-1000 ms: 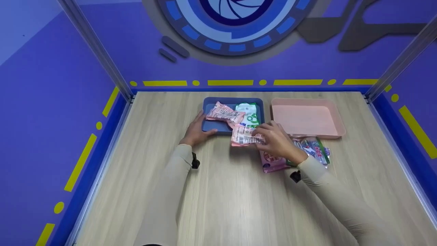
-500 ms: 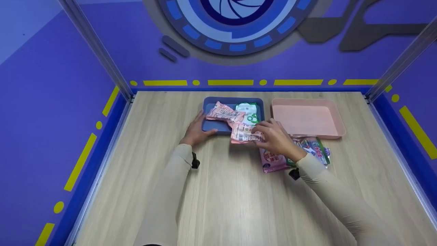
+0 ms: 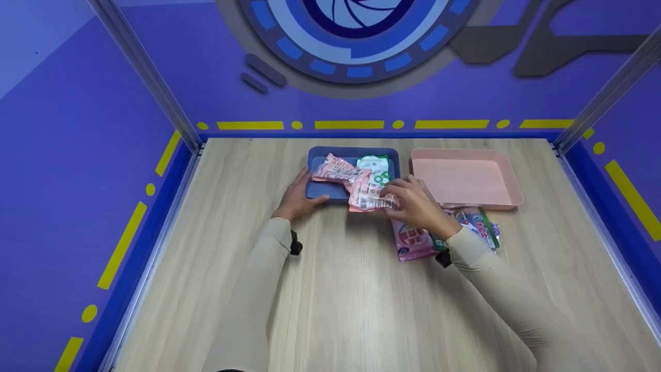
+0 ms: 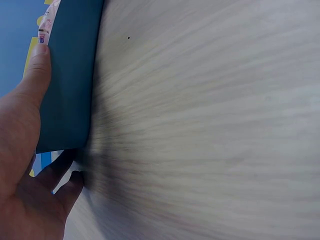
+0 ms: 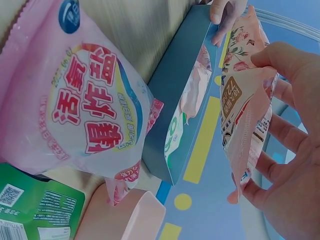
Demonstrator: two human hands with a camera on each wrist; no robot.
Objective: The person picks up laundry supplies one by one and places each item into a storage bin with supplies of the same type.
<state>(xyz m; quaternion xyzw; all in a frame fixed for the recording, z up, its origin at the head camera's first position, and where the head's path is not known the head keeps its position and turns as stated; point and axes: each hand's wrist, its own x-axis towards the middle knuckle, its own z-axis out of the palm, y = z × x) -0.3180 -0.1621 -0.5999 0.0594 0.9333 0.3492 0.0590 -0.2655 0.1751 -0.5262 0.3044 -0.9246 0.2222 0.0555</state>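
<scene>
My left hand (image 3: 299,199) holds the front-left corner of the blue tray (image 3: 330,199). In the left wrist view its thumb lies along the front wall (image 4: 70,85), fingers round the end. My right hand (image 3: 413,204) pinches a pink floral packet (image 3: 366,196) between thumb and fingers, over the tray's front edge; the right wrist view shows its roses and white printed label. Inside the tray lie another pink packet (image 3: 335,170) and a white-and-green packet (image 3: 373,164). Below the right hand is a pink bag (image 3: 411,243) with red lettering.
A pink tray (image 3: 465,181) stands right of the blue one. In front of it several more packets (image 3: 480,227) lie in a pile, partly hidden by the right forearm. A green packet (image 5: 42,205) shows in the right wrist view. Blue-purple panels (image 3: 330,108) enclose the table.
My right hand has moved the pink floral packet slightly away from me, farther over the blue tray's front edge. The left hand and both trays stay in place.
</scene>
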